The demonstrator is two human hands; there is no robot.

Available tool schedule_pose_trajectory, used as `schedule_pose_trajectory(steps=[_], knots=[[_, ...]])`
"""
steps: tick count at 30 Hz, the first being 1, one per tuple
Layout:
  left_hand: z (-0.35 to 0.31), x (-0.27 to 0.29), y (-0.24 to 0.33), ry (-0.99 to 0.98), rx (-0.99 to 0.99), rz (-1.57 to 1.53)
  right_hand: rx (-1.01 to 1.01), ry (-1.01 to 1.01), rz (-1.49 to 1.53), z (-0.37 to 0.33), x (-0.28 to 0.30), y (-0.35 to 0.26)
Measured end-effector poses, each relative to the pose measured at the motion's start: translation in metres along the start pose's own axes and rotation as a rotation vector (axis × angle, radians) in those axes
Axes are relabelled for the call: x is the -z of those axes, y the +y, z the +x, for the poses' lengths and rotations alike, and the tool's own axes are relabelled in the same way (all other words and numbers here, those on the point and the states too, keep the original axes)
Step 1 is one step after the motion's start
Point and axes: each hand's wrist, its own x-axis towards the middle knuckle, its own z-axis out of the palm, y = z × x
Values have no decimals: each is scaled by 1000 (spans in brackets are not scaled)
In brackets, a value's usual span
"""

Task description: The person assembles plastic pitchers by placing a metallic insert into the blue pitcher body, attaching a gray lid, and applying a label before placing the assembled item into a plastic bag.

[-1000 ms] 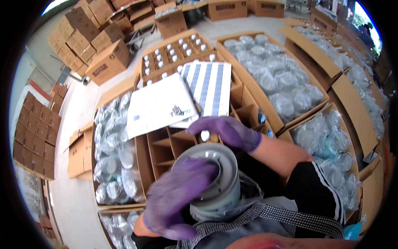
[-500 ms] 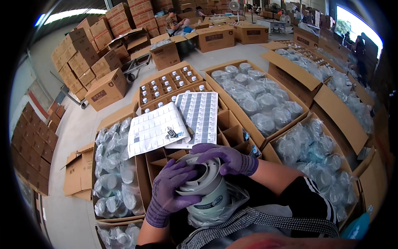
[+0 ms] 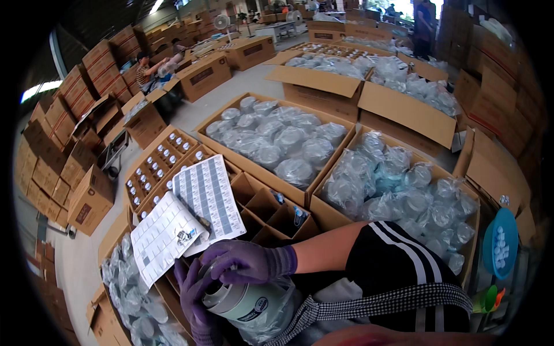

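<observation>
A pale green cylindrical container (image 3: 254, 308) with a grey ringed top and a dark oval label is held tilted near my lap, a clear plastic bag around its lower part. My left hand (image 3: 199, 300), in a purple glove, is wrapped around the left side of its top. My right hand (image 3: 245, 263), also purple-gloved, has its fingers curled over the top near the dark opening; its fingertips are partly hidden. Just beyond, sticker sheets (image 3: 209, 199) and a white label sheet (image 3: 161, 233) lie over a divided carton (image 3: 259, 213).
Open cartons of bagged containers (image 3: 283, 141) stand ahead, with more bagged containers (image 3: 398, 190) to the right. White-capped bottles (image 3: 156, 164) fill a divided carton ahead left. A blue basin (image 3: 500, 245) holds small white pieces at right. Stacked boxes (image 3: 92, 199) and a seated person (image 3: 144, 72) are farther off.
The view has turned to the right, bringing the blue basin into sight. The container now leans more to the left, and my right hand's fingers have curled closer over its top.
</observation>
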Motion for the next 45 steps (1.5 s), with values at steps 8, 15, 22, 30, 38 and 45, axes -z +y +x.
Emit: schedule_pose_trajectory(steps=[8, 15, 22, 30, 38, 45], knots=[[55, -10, 113, -119, -20, 423, -570, -461, 935, 78, -20, 93], [84, 97, -58, 130, 514, 180, -1000, 205, 1274, 91, -33, 122], [67, -6, -162, 579, 633, -583, 111, -68, -525, 74, 2, 152], [66, -12, -114, 720, 569, -163, 220, 59, -792, 87, -11, 111], [69, -24, -93, 571, -34, 528, -569, 128, 275, 88, -21, 124], [65, -26, -79, 690, 381, -227, -70, 86, -500, 69, -2, 126]])
